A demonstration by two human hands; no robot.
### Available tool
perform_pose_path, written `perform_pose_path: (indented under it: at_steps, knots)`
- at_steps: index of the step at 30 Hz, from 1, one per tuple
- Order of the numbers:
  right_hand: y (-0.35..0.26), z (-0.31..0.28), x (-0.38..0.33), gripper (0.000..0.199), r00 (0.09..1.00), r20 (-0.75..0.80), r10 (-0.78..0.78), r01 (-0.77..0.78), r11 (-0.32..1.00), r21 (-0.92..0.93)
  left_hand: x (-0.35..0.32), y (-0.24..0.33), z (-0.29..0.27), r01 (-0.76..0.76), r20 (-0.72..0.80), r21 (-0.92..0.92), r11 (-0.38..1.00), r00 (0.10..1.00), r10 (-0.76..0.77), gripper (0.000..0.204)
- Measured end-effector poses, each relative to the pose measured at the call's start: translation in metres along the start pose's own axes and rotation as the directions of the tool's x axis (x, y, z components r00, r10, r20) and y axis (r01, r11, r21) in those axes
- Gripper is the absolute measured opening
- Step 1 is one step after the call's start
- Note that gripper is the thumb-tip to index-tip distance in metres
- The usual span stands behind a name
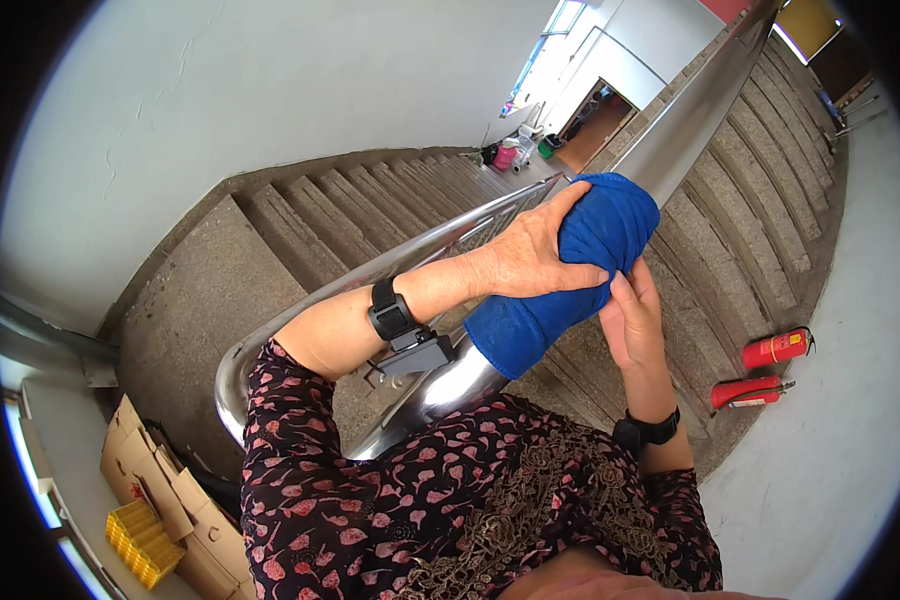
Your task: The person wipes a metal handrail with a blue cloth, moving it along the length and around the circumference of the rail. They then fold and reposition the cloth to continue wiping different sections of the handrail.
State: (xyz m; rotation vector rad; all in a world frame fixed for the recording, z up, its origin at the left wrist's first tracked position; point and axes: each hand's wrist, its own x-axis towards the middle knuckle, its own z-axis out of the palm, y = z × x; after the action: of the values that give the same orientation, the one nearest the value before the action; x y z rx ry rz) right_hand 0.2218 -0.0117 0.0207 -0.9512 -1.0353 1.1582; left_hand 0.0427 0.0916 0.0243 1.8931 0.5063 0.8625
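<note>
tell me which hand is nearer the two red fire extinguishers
Right. The right hand is under the blue cloth, closer to the fire extinguishers on the floor; the left hand grips the cloth's far side.

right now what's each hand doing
left hand: closed on the blue cloth wrapped over the steel handrail
right hand: pinching that cloth's underside

Cloth (570, 270) wraps over handrail (450, 385) at centre. Left hand (535, 250) on top of cloth, right hand (632, 325) under it at 4 o'clock, touching. Stairs (740, 190) run toward 1 o'clock, right of rail; second flight (370, 205) at 11 o'clock, left of rail. Two extinguishers (765, 370) on floor at 3 o'clock. Boxes (165, 485) at 8 o'clock, below rail bend.
</note>
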Motion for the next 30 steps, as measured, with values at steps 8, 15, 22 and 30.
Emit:
perform_pose_path:
  at_steps: [8,15,22,30]
  knots:
    - [-0.009,-0.003,-0.009,0.058,0.983,-0.015,-0.18,0.161,0.91,-0.381,-0.006,-0.005,0.007,-0.02,-0.053,0.054,0.998,0.998,0.022,0.105]
    - [-0.029,0.001,-0.004,0.052,0.812,0.338,-0.477,0.378,-0.012,-0.926,-0.002,-0.009,0.011,-0.159,-0.035,0.183,0.97,0.985,0.168,0.091]
    - [-0.035,-0.003,0.019,0.052,0.82,0.335,-0.464,0.36,-0.038,-0.932,0.028,-0.001,0.001,-0.095,0.099,-0.14,0.986,0.989,0.109,0.097]
    - [-0.061,-0.015,0.068,0.052,0.785,0.319,-0.53,0.265,-0.179,-0.948,0.079,-0.005,-0.01,0.319,0.356,-0.343,0.884,0.914,-0.192,0.128]
